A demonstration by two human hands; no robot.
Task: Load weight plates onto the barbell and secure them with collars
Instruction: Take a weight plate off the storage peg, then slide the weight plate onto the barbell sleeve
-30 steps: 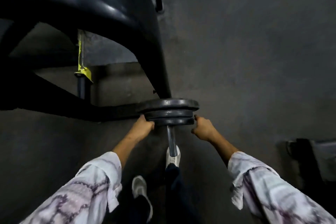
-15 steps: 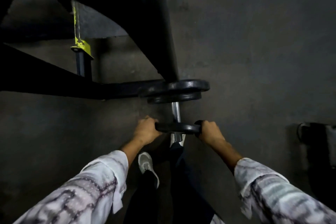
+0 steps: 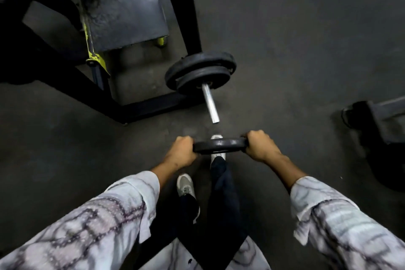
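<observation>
A small black weight plate (image 3: 220, 145) hangs edge-on between my hands, clear of the bar. My left hand (image 3: 182, 153) grips its left rim and my right hand (image 3: 259, 146) grips its right rim. Ahead of it the bare silver barbell sleeve (image 3: 210, 103) points toward me, its end a short gap from the held plate. Two black plates (image 3: 200, 71) sit stacked at the far end of the sleeve. No collar is visible.
A black bench frame (image 3: 140, 107) with a grey pad (image 3: 125, 6) and a yellow-green post (image 3: 94, 57) stands at the upper left. Dark equipment (image 3: 381, 120) lies on the floor at the right. My feet (image 3: 186, 186) stand just below the plate.
The small plate, pressed against the stack a second ago, has slid toward me along the sleeve and come off its end. Both hands kept their grip on it.
</observation>
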